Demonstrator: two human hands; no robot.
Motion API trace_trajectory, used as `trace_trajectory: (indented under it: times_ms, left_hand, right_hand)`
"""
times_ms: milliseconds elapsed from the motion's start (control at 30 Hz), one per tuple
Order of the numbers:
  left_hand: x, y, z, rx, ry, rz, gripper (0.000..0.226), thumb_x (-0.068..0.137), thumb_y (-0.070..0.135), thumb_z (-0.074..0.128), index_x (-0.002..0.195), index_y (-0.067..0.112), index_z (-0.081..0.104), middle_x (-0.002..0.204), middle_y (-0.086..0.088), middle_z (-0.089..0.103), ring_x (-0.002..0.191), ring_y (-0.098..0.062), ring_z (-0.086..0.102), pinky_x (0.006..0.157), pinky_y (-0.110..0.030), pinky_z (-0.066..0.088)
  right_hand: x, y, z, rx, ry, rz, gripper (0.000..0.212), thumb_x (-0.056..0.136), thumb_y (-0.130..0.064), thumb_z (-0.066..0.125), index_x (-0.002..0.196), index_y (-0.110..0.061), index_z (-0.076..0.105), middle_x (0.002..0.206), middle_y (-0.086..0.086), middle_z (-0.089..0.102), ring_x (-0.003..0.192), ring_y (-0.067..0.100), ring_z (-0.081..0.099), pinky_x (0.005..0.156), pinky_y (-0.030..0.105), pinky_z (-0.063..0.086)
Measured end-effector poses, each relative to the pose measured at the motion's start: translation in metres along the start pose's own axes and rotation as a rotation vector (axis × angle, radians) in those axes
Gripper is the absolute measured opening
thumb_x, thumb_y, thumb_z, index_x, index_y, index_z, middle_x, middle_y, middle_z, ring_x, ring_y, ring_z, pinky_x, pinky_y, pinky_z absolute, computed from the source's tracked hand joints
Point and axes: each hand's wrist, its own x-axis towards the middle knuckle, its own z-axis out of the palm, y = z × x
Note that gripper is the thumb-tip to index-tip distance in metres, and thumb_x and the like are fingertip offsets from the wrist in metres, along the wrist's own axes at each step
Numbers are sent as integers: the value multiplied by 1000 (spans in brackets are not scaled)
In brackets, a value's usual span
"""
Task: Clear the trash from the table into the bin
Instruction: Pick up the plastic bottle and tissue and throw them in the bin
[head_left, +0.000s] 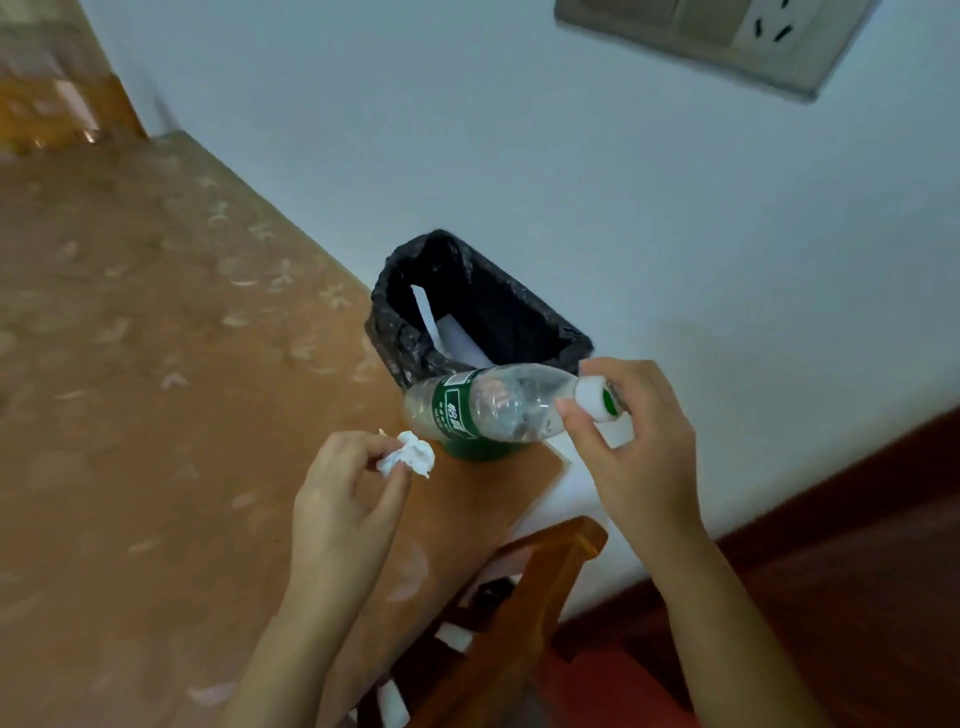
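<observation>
My right hand (631, 447) grips a clear plastic bottle (498, 410) by its white cap end; the bottle has a green label and lies nearly level, just in front of the bin. My left hand (348, 499) pinches a crumpled white tissue (410, 454) over the table's right corner. The bin (519, 306), lined with a black bag, stands beside the table against the wall, with white paper inside it. A green round object (475, 449) peeks out under the bottle; I cannot tell what it is.
The table (156, 364) carries an orange-brown cloth with a pale floral pattern. A wooden chair (524, 597) stands below the table corner. A pale blue wall with a socket plate (727, 31) is behind the bin. Dark wood floor lies at right.
</observation>
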Motion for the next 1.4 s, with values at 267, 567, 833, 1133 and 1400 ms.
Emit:
trace_trajectory:
  times_ms: [267,567,833,1133,1400]
  left_hand:
    - [38,-1,4,66,171,-45,15,76,9,65,81,22,60,83,3,60,81,0,52,69,-4,33]
    - [55,-3,15,145,191,-47,14,75,2,65,82,13,63,81,1,60,81,-1,51,70,-6,34]
    - [70,5,35,155,115,-66,16,77,0,66,83,15,64,85,5,60,80,-4,51,70,-5,33]
    - [92,5,55,147,51,24,12,79,-1,63,83,11,63,85,3,59,80,-5,50,69,-7,36]
    - [123,6,83,175,-48,126,8,82,5,62,89,8,63,89,0,59,81,-14,54,67,-14,37]
  right_hand:
    - [72,22,34,210,-1,-15,23,80,-32,58,97,-15,56,92,-4,55,85,-1,53,73,6,39]
    - [93,63,73,257,99,82,19,80,-26,62,93,-14,55,87,2,55,78,17,55,70,14,42]
    - [90,81,73,40,-43,50,21,76,-11,71,94,-6,59,91,6,55,80,3,41,71,-1,30]
    - [80,97,66,-58,-293,55,21,77,-15,69,97,-11,63,95,2,60,87,15,54,76,18,38]
    - [71,96,36,-47,-175,93,22,78,-12,68,99,-11,62,95,0,59,85,10,53,74,11,35]
